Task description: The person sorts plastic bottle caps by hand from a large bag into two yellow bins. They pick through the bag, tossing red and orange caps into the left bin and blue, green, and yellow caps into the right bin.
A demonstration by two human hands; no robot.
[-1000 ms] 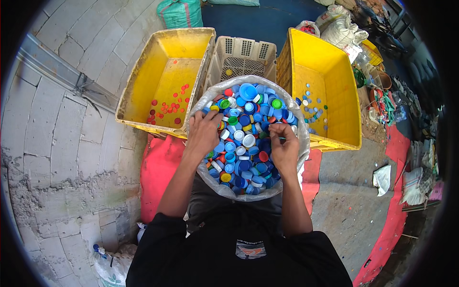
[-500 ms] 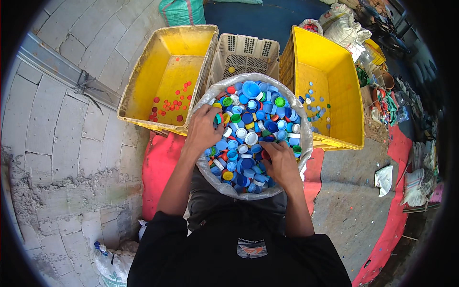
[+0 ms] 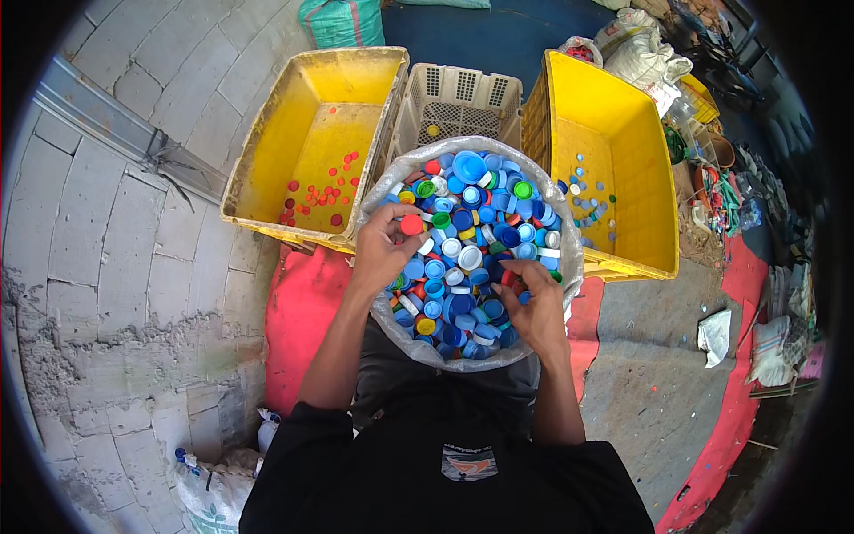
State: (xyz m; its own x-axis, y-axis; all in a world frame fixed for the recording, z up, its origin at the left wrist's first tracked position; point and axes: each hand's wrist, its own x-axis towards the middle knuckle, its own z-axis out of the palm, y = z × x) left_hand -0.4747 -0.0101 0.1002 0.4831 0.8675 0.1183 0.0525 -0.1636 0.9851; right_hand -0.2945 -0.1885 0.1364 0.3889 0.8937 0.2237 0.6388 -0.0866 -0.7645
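Observation:
A pale sack (image 3: 567, 258) stands in front of me, its mouth open and full of plastic bottle caps (image 3: 469, 257), mostly blue, with white, green, yellow and red ones among them. At the sack's left side, my left hand (image 3: 384, 249) pinches a red bottle cap (image 3: 411, 224) just above the pile. My right hand (image 3: 538, 311) is over the right part of the pile, its thumb and fingers curled around another red bottle cap (image 3: 510, 278). That cap is partly hidden by the fingers.
Beyond the sack, a yellow crate (image 3: 253, 196) on the left contains red caps. A whitish perforated crate (image 3: 507, 84) in the middle contains a yellow cap (image 3: 433, 131). Another yellow crate (image 3: 658, 178) on the right contains blue and other caps. A block wall (image 3: 80, 231) runs along the left.
My left hand has lifted slightly off the pile, and a red bottle cap now shows in its fingers. My right hand has turned, with a red cap now visible between thumb and fingers.

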